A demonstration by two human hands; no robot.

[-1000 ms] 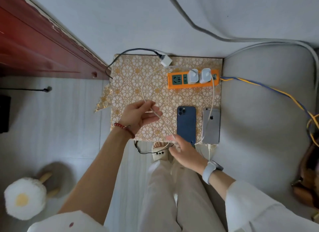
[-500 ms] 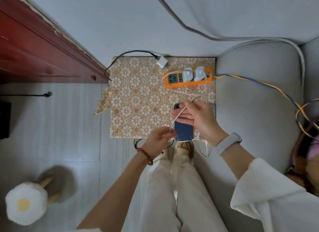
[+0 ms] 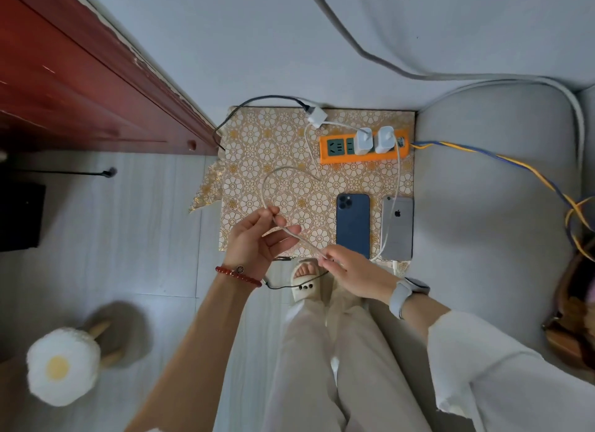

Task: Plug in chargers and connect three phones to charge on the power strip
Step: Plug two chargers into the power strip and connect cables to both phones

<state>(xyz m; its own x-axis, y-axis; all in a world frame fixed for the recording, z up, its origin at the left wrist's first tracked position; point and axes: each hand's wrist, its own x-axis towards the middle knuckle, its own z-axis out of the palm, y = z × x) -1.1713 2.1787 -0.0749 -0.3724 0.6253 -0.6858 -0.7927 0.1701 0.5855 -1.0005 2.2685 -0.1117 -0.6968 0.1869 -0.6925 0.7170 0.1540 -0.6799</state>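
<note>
A patterned table (image 3: 257, 148) carries an orange power strip (image 3: 363, 148) at two o'clock, with a blue phone (image 3: 353, 225) and a silver phone (image 3: 397, 227) at four. A white cable (image 3: 283, 171) is pinched by the left hand (image 3: 257, 238) and by the right hand (image 3: 351, 270), stretched between their closed fingertips.

One wide-angle head view looks steeply down from above; the patterned surface (image 3: 257, 148) sits mid-frame, fairly near, the person's legs run to the bottom edge, and the floor (image 3: 112, 238) fills the left.
</note>
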